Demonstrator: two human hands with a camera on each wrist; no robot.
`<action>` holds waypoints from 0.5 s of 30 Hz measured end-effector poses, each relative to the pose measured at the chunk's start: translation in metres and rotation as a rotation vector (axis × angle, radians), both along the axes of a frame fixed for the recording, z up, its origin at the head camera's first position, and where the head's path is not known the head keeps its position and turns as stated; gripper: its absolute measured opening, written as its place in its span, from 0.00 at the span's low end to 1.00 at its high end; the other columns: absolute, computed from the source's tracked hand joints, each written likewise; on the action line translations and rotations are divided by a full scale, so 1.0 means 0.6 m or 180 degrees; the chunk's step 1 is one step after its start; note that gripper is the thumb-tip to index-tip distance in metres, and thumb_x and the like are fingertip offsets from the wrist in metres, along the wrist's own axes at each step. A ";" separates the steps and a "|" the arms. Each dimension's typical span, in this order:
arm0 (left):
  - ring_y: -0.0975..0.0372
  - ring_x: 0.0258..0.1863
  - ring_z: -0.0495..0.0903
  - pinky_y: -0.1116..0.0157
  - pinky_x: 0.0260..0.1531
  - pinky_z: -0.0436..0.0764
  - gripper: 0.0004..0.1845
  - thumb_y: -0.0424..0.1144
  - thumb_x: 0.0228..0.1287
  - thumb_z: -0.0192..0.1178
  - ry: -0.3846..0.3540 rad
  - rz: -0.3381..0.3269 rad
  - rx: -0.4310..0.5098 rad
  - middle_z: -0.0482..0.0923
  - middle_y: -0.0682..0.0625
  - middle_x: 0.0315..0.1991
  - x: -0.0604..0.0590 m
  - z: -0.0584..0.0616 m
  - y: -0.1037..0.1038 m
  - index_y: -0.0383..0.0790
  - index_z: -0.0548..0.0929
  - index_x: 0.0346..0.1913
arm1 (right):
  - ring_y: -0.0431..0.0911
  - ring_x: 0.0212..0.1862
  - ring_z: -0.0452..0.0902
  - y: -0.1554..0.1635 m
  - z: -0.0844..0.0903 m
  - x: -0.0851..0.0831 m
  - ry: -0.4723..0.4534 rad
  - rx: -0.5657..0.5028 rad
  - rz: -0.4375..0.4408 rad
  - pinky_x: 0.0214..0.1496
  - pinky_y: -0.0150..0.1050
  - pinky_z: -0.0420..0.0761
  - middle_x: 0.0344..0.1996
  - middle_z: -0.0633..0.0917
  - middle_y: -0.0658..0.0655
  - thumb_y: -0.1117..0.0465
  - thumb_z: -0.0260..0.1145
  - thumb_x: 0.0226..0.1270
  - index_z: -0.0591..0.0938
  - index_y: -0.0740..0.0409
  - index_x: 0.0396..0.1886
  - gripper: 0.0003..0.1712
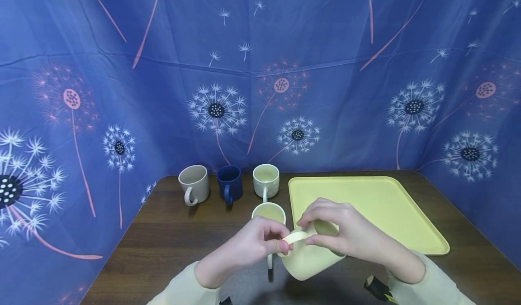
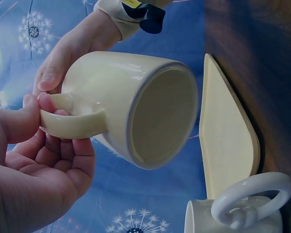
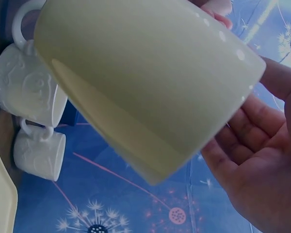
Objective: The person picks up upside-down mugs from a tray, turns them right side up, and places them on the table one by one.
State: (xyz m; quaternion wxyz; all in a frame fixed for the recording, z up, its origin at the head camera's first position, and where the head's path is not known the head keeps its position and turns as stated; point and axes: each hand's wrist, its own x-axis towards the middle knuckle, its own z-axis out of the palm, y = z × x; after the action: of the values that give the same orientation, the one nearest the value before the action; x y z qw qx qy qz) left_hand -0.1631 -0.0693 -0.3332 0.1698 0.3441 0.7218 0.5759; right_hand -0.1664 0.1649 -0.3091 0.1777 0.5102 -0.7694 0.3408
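Both hands hold a large pale yellow mug (image 1: 309, 262) tilted above the front of the table. My left hand (image 1: 262, 239) pinches its handle (image 2: 80, 126) between thumb and fingers. My right hand (image 1: 339, 228) grips the mug's body from the other side, thumb and fingertips near the handle. The mug's open mouth (image 2: 164, 116) shows in the left wrist view, with nothing seen inside it. Just behind the left hand stands a cream mug (image 1: 268, 211), partly covered by that hand, its handle towards me.
Along the back stand a grey mug (image 1: 197, 183), a dark blue mug (image 1: 232, 178) and a cream mug with a raised pattern (image 1: 266, 185). A yellow tray (image 1: 366, 205) lies to the right on the brown wooden table (image 1: 163, 237). A blue dandelion-print cloth (image 1: 163, 92) hangs behind.
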 end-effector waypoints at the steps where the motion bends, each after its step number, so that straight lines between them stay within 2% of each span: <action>1: 0.72 0.28 0.72 0.75 0.32 0.75 0.04 0.26 0.59 0.59 0.0032 0.0009 0.0034 0.77 0.35 0.26 0.000 -0.001 -0.002 0.24 0.81 0.33 | 0.36 0.43 0.77 0.002 0.002 0.000 -0.0036 0.0005 -0.0084 0.46 0.27 0.75 0.39 0.83 0.43 0.63 0.75 0.49 0.82 0.48 0.44 0.20; 6: 0.71 0.30 0.73 0.74 0.34 0.76 0.04 0.25 0.58 0.59 0.0198 0.0051 0.0195 0.77 0.31 0.28 0.001 -0.003 -0.014 0.23 0.81 0.32 | 0.35 0.44 0.78 0.011 0.008 -0.001 -0.0067 -0.0017 -0.0447 0.47 0.26 0.75 0.41 0.83 0.40 0.63 0.76 0.48 0.82 0.45 0.45 0.22; 15: 0.69 0.31 0.73 0.72 0.33 0.77 0.06 0.27 0.58 0.60 0.0219 0.0290 0.0360 0.75 0.33 0.27 0.003 -0.005 -0.035 0.24 0.81 0.33 | 0.38 0.43 0.80 0.025 0.005 -0.004 0.0086 -0.0260 -0.0713 0.50 0.22 0.72 0.38 0.85 0.45 0.66 0.76 0.45 0.83 0.49 0.42 0.21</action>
State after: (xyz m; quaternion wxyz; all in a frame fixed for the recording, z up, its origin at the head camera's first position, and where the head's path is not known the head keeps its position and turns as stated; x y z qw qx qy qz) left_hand -0.1610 -0.0905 -0.3361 0.0987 0.3395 0.7085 0.6108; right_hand -0.1687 0.1801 -0.3062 0.2456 0.4180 -0.8046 0.3429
